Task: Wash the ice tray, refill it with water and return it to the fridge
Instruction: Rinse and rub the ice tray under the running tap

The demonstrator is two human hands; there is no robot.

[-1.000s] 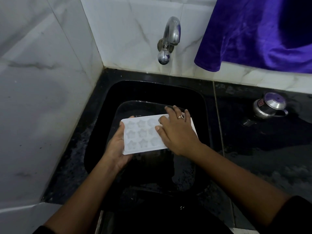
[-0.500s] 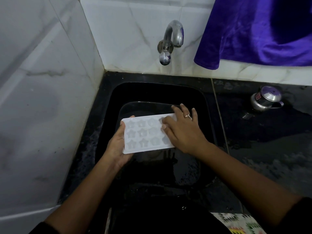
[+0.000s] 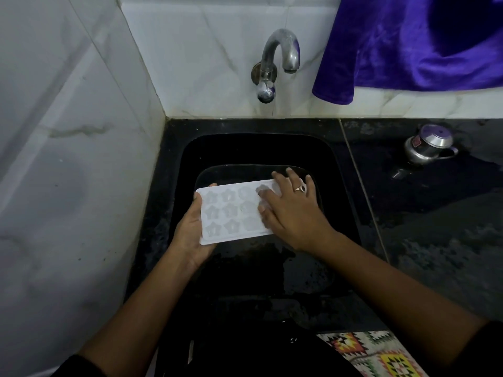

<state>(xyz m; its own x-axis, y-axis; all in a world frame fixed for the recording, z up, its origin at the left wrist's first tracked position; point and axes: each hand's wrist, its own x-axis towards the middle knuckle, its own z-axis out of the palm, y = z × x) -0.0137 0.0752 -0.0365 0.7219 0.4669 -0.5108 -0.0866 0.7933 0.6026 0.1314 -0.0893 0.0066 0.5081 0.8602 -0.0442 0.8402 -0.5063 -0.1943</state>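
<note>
A white ice tray (image 3: 231,213) with star-shaped cells is held level over the black sink (image 3: 190,153). My left hand (image 3: 190,235) grips its left end from below, thumb on the near-left edge. My right hand (image 3: 291,210), wearing a ring, lies flat on the tray's right half with fingers spread over the cells and hides that end. The metal tap (image 3: 277,58) stands on the wall above the sink; no water runs from it.
A purple cloth (image 3: 408,44) hangs at the upper right over the wall tiles. A small steel lidded pot (image 3: 428,145) sits on the wet black counter (image 3: 435,213) to the right. White marble walls close the left side and back. A patterned mat (image 3: 373,352) lies below.
My right hand has slid a little to the right across the tray, uncovering more cells. The view has shifted slightly, bringing the patterned mat into sight.
</note>
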